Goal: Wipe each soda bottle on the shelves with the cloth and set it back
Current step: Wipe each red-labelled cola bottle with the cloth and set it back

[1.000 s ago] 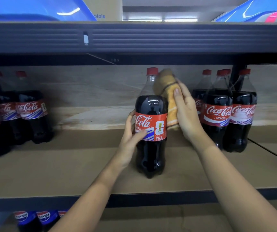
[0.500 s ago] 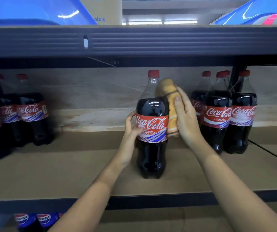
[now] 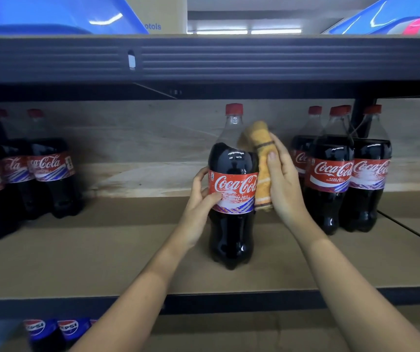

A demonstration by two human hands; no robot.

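cloth (image 3: pixel 262 171) against upright bottle (image 3: pixel 231 199), both hands

A dark metal shelf beam (image 3: pixel 229 59) runs across the top. Below it, a tan board shelf (image 3: pixel 102 255) meets a pale, scuffed back wall (image 3: pixel 153 133). Above the beam, what looks like a strip light (image 3: pixel 249 31) glows.

Centre bottle (image 3: pixel 231 158): clear glossy plastic, glare on the shoulder; slick printed label (image 3: pixel 233 193), red cap (image 3: pixel 234 109) matt. Cloth (image 3: pixel 262 168): nubbly orange terry, dark stripes. Shelf board (image 3: pixel 102 250): matt brown, cardboard-like. Back panel (image 3: pixel 140 138): rough pale wood. Upper shelf beam (image 3: pixel 254 57): dark ribbed metal, dull sheen.
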